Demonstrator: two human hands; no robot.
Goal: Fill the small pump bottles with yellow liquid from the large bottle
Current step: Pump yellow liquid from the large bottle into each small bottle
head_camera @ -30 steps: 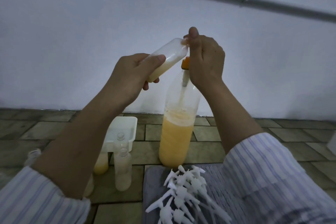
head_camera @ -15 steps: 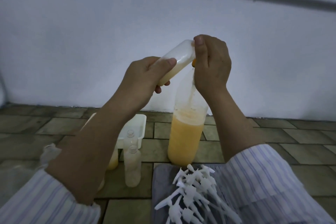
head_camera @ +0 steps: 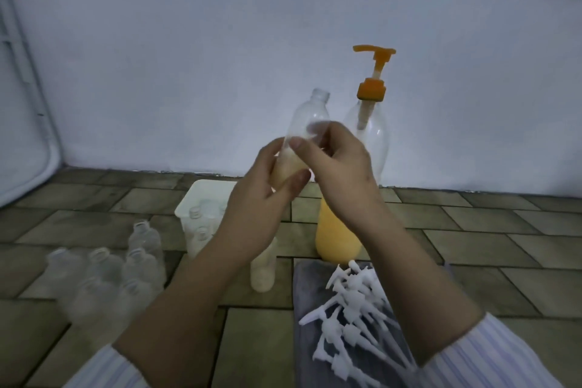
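Note:
I hold a small clear bottle (head_camera: 307,123) nearly upright in front of me, open-necked, its lower part filled with pale yellow liquid. My left hand (head_camera: 267,189) grips its lower body. My right hand (head_camera: 341,167) pinches its middle from the right. Behind them stands the large bottle (head_camera: 368,142) with an orange pump (head_camera: 374,72), its lower half full of yellow liquid (head_camera: 333,236). A filled small bottle (head_camera: 263,274) stands on the floor below my left wrist.
Several empty small bottles (head_camera: 126,264) stand on the tiled floor at left. A white tub (head_camera: 201,198) holds more bottles. A pile of white pump heads (head_camera: 349,315) lies on a grey cloth (head_camera: 310,350) at lower right. The wall is close behind.
My right hand left the orange pump head and came down onto the small bottle. The small bottle swung from tilted under the spout to nearly upright, lower and nearer.

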